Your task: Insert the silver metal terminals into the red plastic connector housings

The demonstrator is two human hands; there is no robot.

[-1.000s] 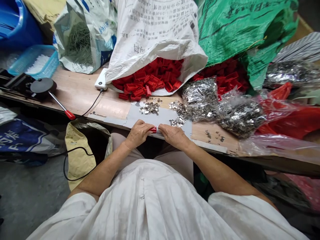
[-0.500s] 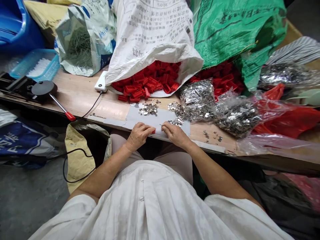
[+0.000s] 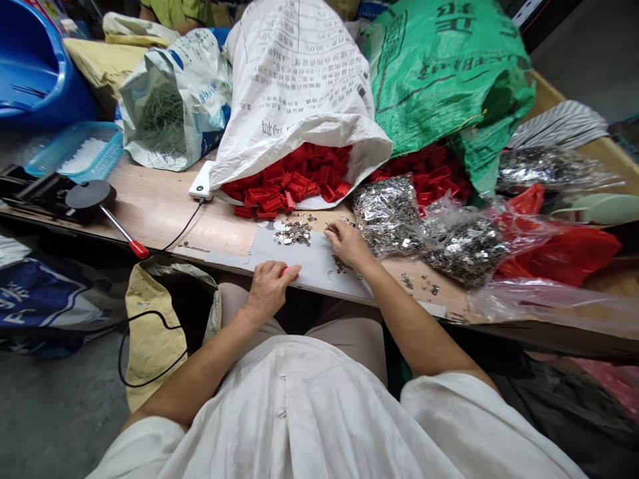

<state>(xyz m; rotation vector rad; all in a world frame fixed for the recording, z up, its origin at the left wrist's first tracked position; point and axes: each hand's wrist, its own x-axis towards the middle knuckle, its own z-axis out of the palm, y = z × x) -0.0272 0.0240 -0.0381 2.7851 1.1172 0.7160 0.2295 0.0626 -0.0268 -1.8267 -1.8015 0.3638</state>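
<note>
My left hand is closed around a red plastic part at the front edge of the grey mat. Only the part's end shows past the fingers. Further right and farther back, my right hand is over a pile of small metal pieces, its thumb and fingers pinched together. What sits in that pinch is too small to make out. Another heap of shiny metal pieces lies on the mat between and behind the hands.
A white sack spills red plastic parts at the back. Beside it are a green sack and clear bags of metal pieces. A red-handled lever stands left, and an open yellow sack hangs below the table edge.
My right hand has moved away from my left, back to the metal pile. My left hand keeps the red part, slightly farther left. The view has tilted up a little.
</note>
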